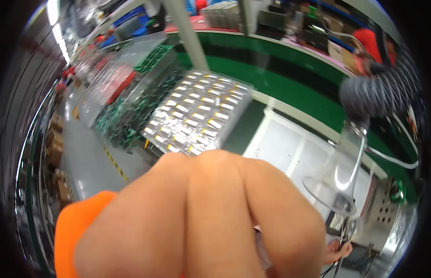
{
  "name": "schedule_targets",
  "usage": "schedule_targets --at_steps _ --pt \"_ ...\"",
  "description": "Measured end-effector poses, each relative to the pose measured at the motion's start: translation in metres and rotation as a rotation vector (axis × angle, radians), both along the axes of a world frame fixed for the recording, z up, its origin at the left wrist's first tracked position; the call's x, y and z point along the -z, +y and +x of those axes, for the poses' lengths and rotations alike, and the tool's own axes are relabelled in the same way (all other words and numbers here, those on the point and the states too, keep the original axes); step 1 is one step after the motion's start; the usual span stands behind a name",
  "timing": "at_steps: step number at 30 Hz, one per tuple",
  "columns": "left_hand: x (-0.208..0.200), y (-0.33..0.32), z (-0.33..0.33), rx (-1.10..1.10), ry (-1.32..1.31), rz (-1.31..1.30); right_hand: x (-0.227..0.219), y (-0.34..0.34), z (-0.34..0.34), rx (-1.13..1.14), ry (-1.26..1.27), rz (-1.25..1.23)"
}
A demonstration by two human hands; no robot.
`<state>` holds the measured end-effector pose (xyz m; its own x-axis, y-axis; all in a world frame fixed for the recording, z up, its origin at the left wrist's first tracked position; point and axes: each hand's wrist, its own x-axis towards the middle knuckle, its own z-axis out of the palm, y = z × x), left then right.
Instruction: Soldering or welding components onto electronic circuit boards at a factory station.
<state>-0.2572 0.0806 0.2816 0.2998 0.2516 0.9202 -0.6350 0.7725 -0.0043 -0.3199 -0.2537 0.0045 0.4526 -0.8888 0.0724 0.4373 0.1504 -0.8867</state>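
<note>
My left hand point(215, 208) looms very close and fills the lower middle, its bent fingers pressed together and knuckles upward. Its fingertips, and anything in them, are hidden. Something bright orange point(83, 231) covers the part at its left edge. Farther off at the lower right, my right hand point(338, 252) is small and partly covered by the left. Its fingers close around a thin metal tool point(347, 234), whose exact kind is too small to make out. Beside that hand lies a small dark piece with a silvery face point(336, 221).
A clear tray point(238, 104) carries rows of small silvery parts. Left of it are heaped green pieces point(127, 116). A clear suction hood point(338, 176) on a grey ribbed hose point(387, 95) hangs over the white work surface point(280, 143). A perforated metal box point(384, 208) stands right; a green conveyor point(289, 78) runs behind.
</note>
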Motion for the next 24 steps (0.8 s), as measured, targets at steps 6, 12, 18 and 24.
schedule_targets --at_steps 6,12,18,24 --pt "0.004 -0.027 0.006 0.079 -0.005 0.025 -0.009 0.007 0.003 -0.026 -0.085 -0.015" --pt "0.011 -0.035 0.010 0.083 -0.058 -0.028 -0.010 0.006 0.002 -0.040 -0.119 -0.030" --pt "0.002 -0.028 0.015 0.055 -0.155 -0.118 -0.007 0.005 0.003 -0.102 -0.136 -0.069" --pt "0.002 -0.069 0.029 0.179 -0.167 -0.047 -0.007 0.005 0.003 -0.094 -0.140 -0.079"
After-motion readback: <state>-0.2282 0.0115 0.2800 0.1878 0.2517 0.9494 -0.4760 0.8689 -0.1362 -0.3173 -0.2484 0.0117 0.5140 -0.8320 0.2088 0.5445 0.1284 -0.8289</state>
